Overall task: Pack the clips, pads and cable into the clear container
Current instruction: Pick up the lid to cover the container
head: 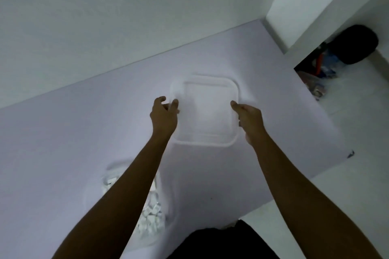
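At about 7 o'clock in the view, a clear container [151, 218] sat on the lavender sheet [63, 142], half hidden under the left forearm. Small white pieces [148, 222] showed inside it. Blur made it impossible to sort them into clips and pads, and no cable could be made out.

Up toward 12 o'clock from there, the left hand [164, 115] had its thumb and fingers curled round the 9 o'clock edge of a clear square lid [207, 111], pinching the rim. The shallow inset panel made it read as a lid rather than a tub, though that was a judgement. It lay flat, or nearly so, at the middle of the sheet, well apart from the container. The right hand [249, 117] held the 3 o'clock edge, thumb laid along the rim and fingers tucked under it. Off the sheet at 2 o'clock, a black object [355, 43] stood on the floor.

The step looked like fetching the lid to close the packed container. To do it well, both grips should stay level so the flimsy plastic does not flex. The lid should travel toward 7 o'clock and come down square over the rim. The left arm should clear the container first, and any piece poking above the edge should be tucked in. Then each corner gets pressed in turn.
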Demonstrator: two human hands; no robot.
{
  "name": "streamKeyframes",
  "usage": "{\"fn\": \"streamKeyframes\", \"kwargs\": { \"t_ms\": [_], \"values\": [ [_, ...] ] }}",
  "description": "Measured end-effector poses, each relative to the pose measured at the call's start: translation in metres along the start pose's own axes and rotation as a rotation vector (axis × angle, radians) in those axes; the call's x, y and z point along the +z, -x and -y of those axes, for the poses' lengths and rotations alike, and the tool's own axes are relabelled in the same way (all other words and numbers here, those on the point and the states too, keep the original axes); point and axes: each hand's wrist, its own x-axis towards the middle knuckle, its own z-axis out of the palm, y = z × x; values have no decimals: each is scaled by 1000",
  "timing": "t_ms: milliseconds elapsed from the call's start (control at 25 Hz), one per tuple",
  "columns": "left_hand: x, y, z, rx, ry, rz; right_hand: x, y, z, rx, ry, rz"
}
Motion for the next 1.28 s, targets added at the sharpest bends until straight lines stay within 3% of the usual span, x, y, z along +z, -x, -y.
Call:
{"fn": "streamKeyframes", "kwargs": {
  "t_ms": [240,440,640,960,1280],
  "values": [
    [-158,88,78,51,-248,-68,92,164,-55,-23,-43,78],
    [-237,138,174,-32,-307,-128,144,242,-118,-138,238,188],
    [-251,158,214,-68,-274,-110,161,260,-139,-121,353,169],
    [-251,159,211,-67,-229,-117,168,255,-142,-120,458,156],
    [-223,148,203,-158,-256,-190,160,218,-130,-104,444,255]
  ]
}}
